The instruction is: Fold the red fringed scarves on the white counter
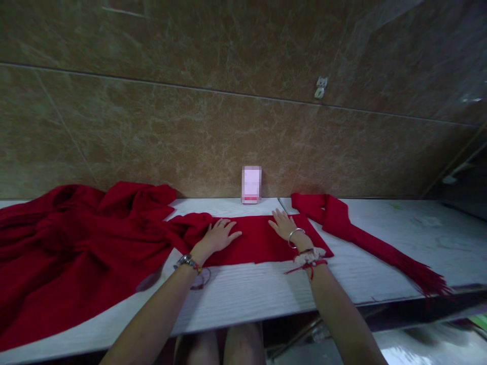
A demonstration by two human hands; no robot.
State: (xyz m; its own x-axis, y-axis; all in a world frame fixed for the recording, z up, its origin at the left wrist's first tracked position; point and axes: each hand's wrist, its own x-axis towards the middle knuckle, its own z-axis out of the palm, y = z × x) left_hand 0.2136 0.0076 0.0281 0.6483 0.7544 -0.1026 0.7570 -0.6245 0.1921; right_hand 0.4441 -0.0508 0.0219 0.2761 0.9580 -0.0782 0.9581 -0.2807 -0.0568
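Note:
A flat strip of red cloth [258, 238] lies in front of me on the white table. My left hand [219, 234] rests on its left part, fingers spread, next to a bunched fold. Toward the cloth's right end, my right hand [282, 225] lies flat on it with the fingers apart. Neither hand grips anything. Leftward, a large crumpled heap of red fabric [83, 253] covers the table; whether it is one piece with the strip I cannot tell. On the right is a folded red scarf [338, 220] with its fringe trailing to the table's front edge.
A phone with a blurred screen [251, 183] leans upright against the brown marbled wall [160, 137] behind the white table [243, 299]. A small white hook [321, 87] is fixed higher up. The table's front edge runs just before my knees [243, 347].

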